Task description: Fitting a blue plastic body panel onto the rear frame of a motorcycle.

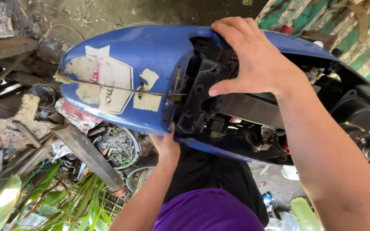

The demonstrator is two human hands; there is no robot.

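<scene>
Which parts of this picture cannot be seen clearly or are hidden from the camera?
- Head view: the fingers of the left hand are hidden under the lower edge of the blue scooter body panel.
- Head view: the black parts under the right hand are covered by its palm.
- Head view: the scooter's far end is cut off by the right edge.
- Head view: the scrap pile is too cluttered to sort.

Below and left of left hand: grey wooden plank, slanted, lying over tangled wire and scrap. Further left: crumbling piece of foam on junk pile. Bottom left, under left forearm: green leaves. Above and right of right hand: green-and-white striped sheet. Right of right forearm: black plastic housing. Between forearms: purple cloth.
</scene>
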